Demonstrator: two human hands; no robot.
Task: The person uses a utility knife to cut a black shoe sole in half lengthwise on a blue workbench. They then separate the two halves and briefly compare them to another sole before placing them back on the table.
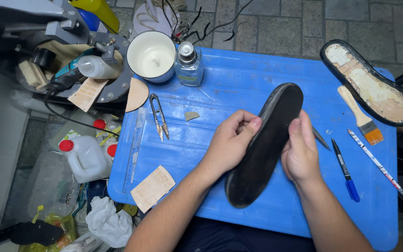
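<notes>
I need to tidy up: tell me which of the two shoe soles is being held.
The plain black sole, gripped by the left hand and right hand. The other sole, glue-stained inside, lies untouched at the board's far right.

Left hand [229, 144] fingers hidden behind black sole [264, 144]; blade [320, 137] mostly behind right hand [299, 154]

2 hands [232, 144] at centre frame share 1 black sole [264, 149]; 1 second sole [371, 84] lies upper right. Right of centre: 1 brush [362, 119], 1 blue pen [345, 170], 1 white pencil [376, 161]. Upper left: 1 white bowl [151, 56], 1 glass bottle [189, 64], 1 pair of snips [158, 116]. Lower left: 1 white jug [84, 158]
</notes>
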